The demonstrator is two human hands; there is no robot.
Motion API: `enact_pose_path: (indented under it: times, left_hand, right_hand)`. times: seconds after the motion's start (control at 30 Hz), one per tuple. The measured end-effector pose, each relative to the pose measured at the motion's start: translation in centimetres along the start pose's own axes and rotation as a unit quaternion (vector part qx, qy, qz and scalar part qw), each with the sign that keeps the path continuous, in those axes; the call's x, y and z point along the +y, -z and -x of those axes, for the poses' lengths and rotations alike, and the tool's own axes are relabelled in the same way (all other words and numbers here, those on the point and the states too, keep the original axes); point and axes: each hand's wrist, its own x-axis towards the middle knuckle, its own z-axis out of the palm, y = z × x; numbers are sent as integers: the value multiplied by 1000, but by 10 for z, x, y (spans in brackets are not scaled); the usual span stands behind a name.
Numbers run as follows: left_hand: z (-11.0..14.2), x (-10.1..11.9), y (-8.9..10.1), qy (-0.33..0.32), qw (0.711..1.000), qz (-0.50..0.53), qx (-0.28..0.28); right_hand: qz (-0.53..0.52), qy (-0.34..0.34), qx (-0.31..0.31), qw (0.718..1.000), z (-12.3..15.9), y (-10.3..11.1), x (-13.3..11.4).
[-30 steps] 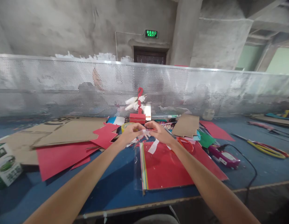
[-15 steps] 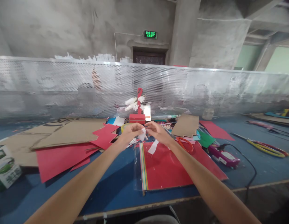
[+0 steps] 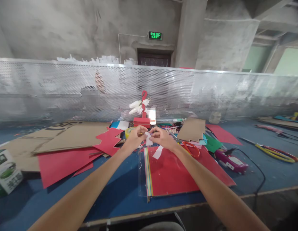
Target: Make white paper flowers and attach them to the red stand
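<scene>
Between my two hands is a small piece of white paper (image 3: 148, 138), pinched at its left edge by my left hand (image 3: 135, 138) and at its right by my right hand (image 3: 162, 137). The fingers of both hands are closed on it, fingertips almost meeting. Below my right hand, another white paper strip (image 3: 158, 152) lies on a clear-wrapped pack of red paper (image 3: 174, 175). Just behind my hands stands a red paper piece (image 3: 141, 122) with a curled upright and white flower shapes (image 3: 135, 104) attached.
Cardboard sheets (image 3: 72, 136) and red paper (image 3: 67, 163) cover the left side, near a carton (image 3: 7, 173). To the right are red-handled scissors (image 3: 191, 149), a purple device (image 3: 232, 161) with a black cable, and yellow-and-red-handled scissors (image 3: 274, 152). A perforated metal panel (image 3: 187, 93) closes the back.
The white paper between my fingers has turned and now shows broader and flatter, hanging a little lower. My right fingers have shifted slightly down along it.
</scene>
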Motion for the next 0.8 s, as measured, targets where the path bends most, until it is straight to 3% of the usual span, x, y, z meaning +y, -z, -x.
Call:
enact_pose_path:
  times: [0.27,0.47,0.8]
  left_hand:
    - [-4,-10,6,-34,992,-119,6]
    - [-2,-12,8,-62,978,-197,-37]
    - [-2,-17,13,-29,963,-260,-64]
  right_hand:
    - [1,-11,15,1000,-2,2,0]
    - [79,9,14,997,0,4,4]
    - [128,25,17,991,2,4,-1]
